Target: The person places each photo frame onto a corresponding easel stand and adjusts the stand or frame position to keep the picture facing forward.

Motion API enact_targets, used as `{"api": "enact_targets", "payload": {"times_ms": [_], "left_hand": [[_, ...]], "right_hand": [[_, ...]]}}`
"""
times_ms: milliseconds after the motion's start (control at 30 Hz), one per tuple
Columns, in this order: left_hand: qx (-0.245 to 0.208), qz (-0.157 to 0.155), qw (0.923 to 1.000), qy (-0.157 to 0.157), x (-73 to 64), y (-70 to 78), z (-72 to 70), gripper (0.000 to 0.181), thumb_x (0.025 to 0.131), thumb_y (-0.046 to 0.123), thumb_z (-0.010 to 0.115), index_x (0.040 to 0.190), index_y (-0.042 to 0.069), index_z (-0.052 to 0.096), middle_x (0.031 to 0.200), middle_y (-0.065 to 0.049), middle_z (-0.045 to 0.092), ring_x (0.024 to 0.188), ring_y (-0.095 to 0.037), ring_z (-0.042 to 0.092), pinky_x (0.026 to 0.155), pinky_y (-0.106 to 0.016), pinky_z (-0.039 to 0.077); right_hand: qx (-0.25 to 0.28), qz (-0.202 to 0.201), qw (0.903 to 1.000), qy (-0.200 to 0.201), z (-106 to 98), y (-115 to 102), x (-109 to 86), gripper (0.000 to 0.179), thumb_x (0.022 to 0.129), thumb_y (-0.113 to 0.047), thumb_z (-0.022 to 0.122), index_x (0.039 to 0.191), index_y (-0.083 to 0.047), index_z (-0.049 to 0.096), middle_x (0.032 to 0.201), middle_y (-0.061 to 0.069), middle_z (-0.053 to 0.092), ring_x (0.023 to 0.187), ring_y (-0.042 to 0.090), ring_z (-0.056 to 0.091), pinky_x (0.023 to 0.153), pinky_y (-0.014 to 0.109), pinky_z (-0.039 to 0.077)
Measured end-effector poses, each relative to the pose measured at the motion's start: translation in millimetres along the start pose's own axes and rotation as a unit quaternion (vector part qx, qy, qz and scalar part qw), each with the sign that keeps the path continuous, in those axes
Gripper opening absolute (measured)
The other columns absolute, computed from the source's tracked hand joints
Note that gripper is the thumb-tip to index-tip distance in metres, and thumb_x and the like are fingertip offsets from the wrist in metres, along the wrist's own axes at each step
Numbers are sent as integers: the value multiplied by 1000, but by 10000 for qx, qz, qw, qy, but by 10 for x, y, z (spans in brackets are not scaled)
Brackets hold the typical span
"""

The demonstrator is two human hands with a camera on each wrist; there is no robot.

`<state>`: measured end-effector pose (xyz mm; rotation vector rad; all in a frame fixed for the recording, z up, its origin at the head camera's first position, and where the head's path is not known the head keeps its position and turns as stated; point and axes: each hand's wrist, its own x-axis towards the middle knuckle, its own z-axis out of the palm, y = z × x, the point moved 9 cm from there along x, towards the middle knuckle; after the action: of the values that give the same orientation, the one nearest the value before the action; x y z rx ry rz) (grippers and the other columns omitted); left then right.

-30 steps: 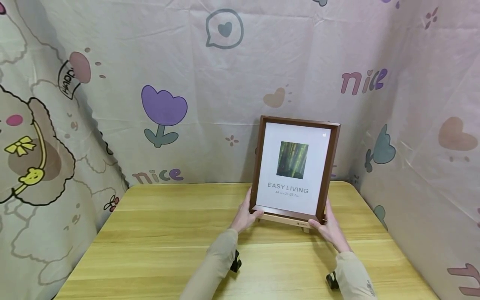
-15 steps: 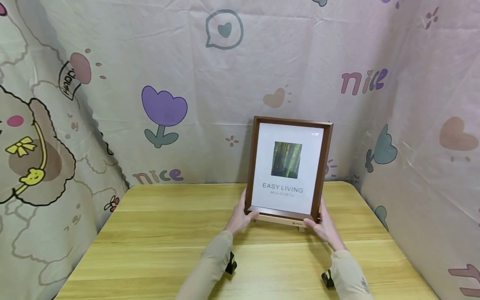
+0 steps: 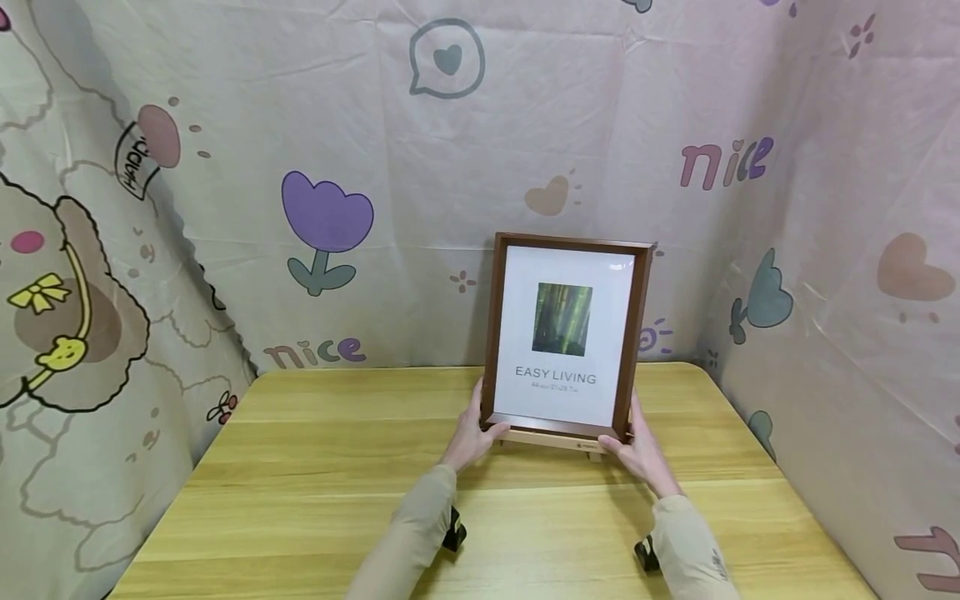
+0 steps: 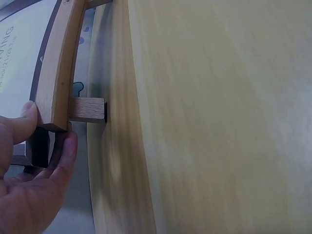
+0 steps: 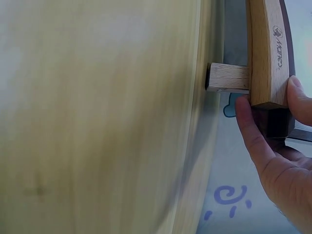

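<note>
A brown picture frame (image 3: 565, 333) with a white "EASY LIVING" insert and a small green forest picture leans back on a light wooden easel (image 3: 551, 438). My left hand (image 3: 470, 433) grips the frame's lower left corner, thumb in front and fingers behind. At the lower right corner my right hand (image 3: 643, 450) holds it the same way. In the left wrist view the easel's ledge (image 4: 58, 68) and a short foot (image 4: 88, 109) show beside the hand. The right wrist view shows the ledge's printed end (image 5: 268, 53) and another foot (image 5: 228, 77). The easel's back is hidden.
The frame stands toward the back of a light wooden table (image 3: 322, 467). Behind it hangs a patterned cloth backdrop (image 3: 450, 150), which also closes off both sides. A black wrist device (image 3: 454, 531) sits on the left sleeve, another black device (image 3: 647, 554) on the right.
Both hands and the frame with its easel have shifted steadily to the left along the table. The grip at both lower corners stays the same.
</note>
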<state>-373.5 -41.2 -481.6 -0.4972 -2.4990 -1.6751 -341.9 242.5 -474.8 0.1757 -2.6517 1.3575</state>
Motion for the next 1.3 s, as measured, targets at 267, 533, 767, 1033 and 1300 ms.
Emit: {"api": "enact_targets", "payload": {"times_ms": [267, 533, 767, 1033, 1300], "left_hand": [[48, 3, 9999, 88, -55, -40, -89, 94, 93, 11, 71, 162, 5, 6, 158, -30, 35, 143, -48, 40, 120, -62, 31], [180, -203, 9995, 164, -116, -80, -189, 95, 93, 14, 71, 161, 4, 6, 161, -32, 27, 143, -54, 36, 117, -66, 32], [221, -283, 9991, 245, -156, -108, -268, 96, 93, 13, 72, 162, 5, 6, 162, -31, 24, 144, -52, 35, 119, -64, 32], [244, -282, 9987, 342, -200, -116, -373, 96, 92, 12, 73, 161, 3, 7, 162, -32, 24, 145, -51, 33, 120, -64, 30], [346, -357, 9980, 384, -237, -168, -449, 97, 92, 16, 73, 161, 3, 7, 163, -32, 19, 144, -54, 32, 117, -66, 33]], "right_hand": [[120, 8, 9999, 21, 87, -49, 32, 109, 89, 1, 71, 163, -16, -8, 147, 41, 41, 123, 55, 57, 109, 62, 44], [119, -52, 9999, -75, 176, -102, 67, 110, 88, 0, 72, 162, -15, -9, 150, 41, 36, 125, 55, 56, 112, 63, 41], [67, 22, 9998, -162, 254, -132, 90, 110, 89, -2, 71, 162, -16, -10, 151, 40, 35, 127, 55, 53, 115, 65, 35], [-29, -148, 9998, -157, 318, -183, 114, 109, 89, -8, 74, 163, -14, -6, 154, 39, 31, 128, 56, 52, 116, 67, 31], [65, -227, 9995, -187, 395, -225, 138, 108, 89, -9, 74, 163, -14, -5, 154, 40, 31, 129, 55, 51, 117, 66, 30]]}}
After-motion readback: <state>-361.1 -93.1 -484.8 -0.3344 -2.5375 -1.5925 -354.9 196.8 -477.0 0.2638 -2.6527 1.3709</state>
